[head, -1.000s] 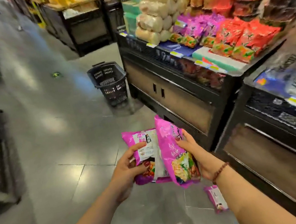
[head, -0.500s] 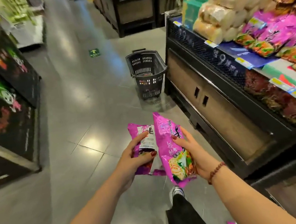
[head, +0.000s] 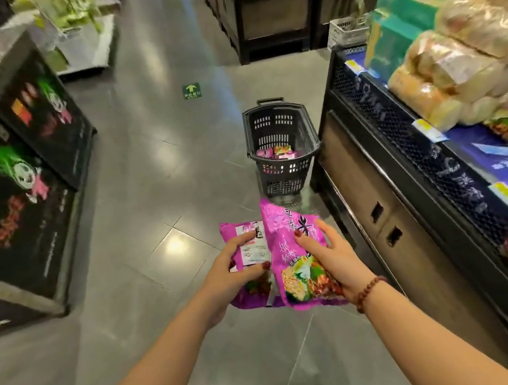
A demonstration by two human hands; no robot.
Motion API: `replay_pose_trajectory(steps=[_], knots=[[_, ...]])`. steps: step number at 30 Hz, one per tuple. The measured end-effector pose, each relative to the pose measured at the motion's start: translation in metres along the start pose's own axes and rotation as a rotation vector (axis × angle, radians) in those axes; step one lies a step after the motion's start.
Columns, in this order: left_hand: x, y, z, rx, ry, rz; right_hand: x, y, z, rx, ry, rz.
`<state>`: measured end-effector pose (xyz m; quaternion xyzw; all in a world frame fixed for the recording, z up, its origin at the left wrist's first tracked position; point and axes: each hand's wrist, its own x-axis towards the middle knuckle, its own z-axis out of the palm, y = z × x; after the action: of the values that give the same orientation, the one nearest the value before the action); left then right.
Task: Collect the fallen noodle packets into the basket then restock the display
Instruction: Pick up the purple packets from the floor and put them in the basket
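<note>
The left hand's (head: 225, 273) grip clasps one glossy magenta plastic noodle packet (head: 252, 249), the right hand's (head: 334, 254) a second magenta packet (head: 285, 230), long axes pointing ahead. At twelve o'clock, well beyond both, the black slotted plastic basket (head: 280, 179) stands on the floor, marginally nearer the right hand, more packets (head: 274, 152) inside.

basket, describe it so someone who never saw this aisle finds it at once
Follow the dark display counter on the right to its far corner. The basket stands on the grey floor beside it. Unlike the white crate farther back, it is black, slotted, with pink packets inside.
</note>
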<state>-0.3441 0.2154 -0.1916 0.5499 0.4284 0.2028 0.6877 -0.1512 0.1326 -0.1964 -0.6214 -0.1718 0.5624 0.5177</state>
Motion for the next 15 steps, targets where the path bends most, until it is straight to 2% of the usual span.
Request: replay_pose_trajectory(steps=[4,10,15], knots=[[0.058,0.011,-0.011,0.036,0.098,0.001,0.064,-0.029,-0.001,-0.169,0.083,-0.064],[0.176,0.048,-0.049,-0.007,0.11,0.017,0.165,-0.09,0.002,-0.13,-0.135,-0.047],[0.283,0.09,-0.085,-0.053,0.078,0.03,0.251,-0.146,0.009,-0.068,-0.074,-0.114]])
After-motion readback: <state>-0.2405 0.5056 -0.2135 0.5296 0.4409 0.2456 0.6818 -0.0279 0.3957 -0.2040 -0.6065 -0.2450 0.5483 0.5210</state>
